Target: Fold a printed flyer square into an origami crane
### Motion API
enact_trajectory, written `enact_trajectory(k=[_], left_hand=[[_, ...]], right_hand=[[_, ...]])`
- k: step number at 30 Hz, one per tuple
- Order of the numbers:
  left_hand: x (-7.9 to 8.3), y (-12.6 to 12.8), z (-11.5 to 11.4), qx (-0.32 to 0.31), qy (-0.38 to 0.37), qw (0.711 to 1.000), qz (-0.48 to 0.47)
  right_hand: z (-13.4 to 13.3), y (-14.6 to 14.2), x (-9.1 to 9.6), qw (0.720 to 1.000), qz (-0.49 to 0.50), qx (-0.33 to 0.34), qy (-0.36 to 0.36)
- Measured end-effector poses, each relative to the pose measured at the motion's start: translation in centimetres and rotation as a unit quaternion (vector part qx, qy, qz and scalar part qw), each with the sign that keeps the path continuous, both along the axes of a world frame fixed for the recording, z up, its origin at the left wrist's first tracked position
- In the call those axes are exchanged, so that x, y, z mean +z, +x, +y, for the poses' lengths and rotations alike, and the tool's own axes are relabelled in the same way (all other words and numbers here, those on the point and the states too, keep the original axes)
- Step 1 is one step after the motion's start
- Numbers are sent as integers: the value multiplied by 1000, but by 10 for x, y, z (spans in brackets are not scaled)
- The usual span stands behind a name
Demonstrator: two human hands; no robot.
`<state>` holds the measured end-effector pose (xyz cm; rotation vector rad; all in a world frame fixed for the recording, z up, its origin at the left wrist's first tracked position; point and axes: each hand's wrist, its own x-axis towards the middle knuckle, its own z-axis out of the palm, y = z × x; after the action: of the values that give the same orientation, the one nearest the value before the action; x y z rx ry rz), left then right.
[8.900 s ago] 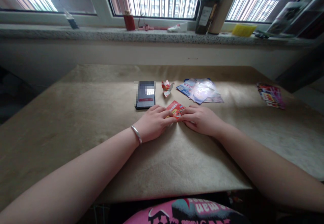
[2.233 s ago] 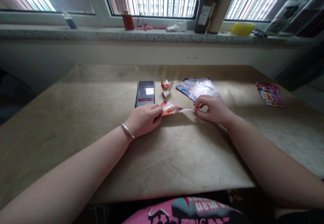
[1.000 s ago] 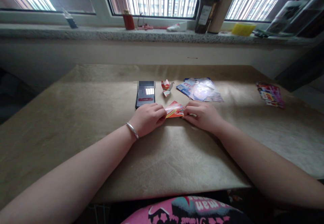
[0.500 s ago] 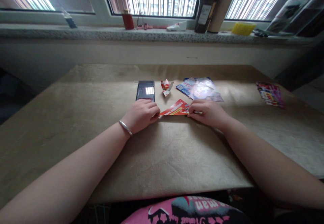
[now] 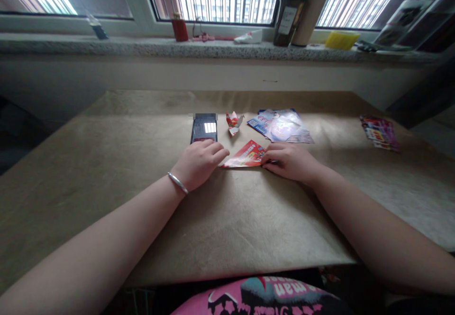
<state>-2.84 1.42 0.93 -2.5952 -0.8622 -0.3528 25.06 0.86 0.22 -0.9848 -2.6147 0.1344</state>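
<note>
A red printed paper (image 5: 247,155), folded into a triangle, lies on the table between my two hands with its long edge toward me. My left hand (image 5: 202,161), with a silver bangle at the wrist, is closed at the paper's left corner; its thumb is mostly hidden. At the right corner, my right hand (image 5: 289,161) pinches the paper between thumb and curled fingers. Just beyond the paper stands a small folded paper crane (image 5: 233,123), red and white. A dark phone (image 5: 204,129) lies behind my left hand, its near end covered by the fingers.
Blue and white printed sheets (image 5: 280,124) lie beyond my right hand. Farther right is a stack of colourful printed papers (image 5: 379,133). A brown cover (image 5: 227,220) spreads over the table. Behind it, the stone windowsill (image 5: 220,49) carries a red bottle, a dark jar and a yellow sponge.
The left fingers have slid slightly right and stretched out a little over the paper's corner. The paper has turned and shifted slightly toward me. My right hand has moved slightly left.
</note>
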Motion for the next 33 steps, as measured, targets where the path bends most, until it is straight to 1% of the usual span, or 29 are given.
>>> enact_trajectory(k=[5,8,11,19,21,27,33], left_hand=[[-3,4,-1,-31,-8,999,3],[-4,5,-2,-25,-7,1000,2],[-4,5,-4,-23,-3,1000,0],[-6,7,-3,-50,-35,998,12],[-7,8,-3,-58,-43,997,6],[-9,7,-1,-72,-73,994,-21],[-8,7,-1,-64,-87,994,-18]], right_hand=[[-4,-11,2,997,9,69,13],[-4,-14,2,994,19,96,39],[-2,-12,1,993,32,102,45],[3,-7,-3,995,53,88,7],[4,-6,-4,996,53,78,1],[4,-4,-6,999,17,10,45],[0,-8,-7,992,-39,-95,73]])
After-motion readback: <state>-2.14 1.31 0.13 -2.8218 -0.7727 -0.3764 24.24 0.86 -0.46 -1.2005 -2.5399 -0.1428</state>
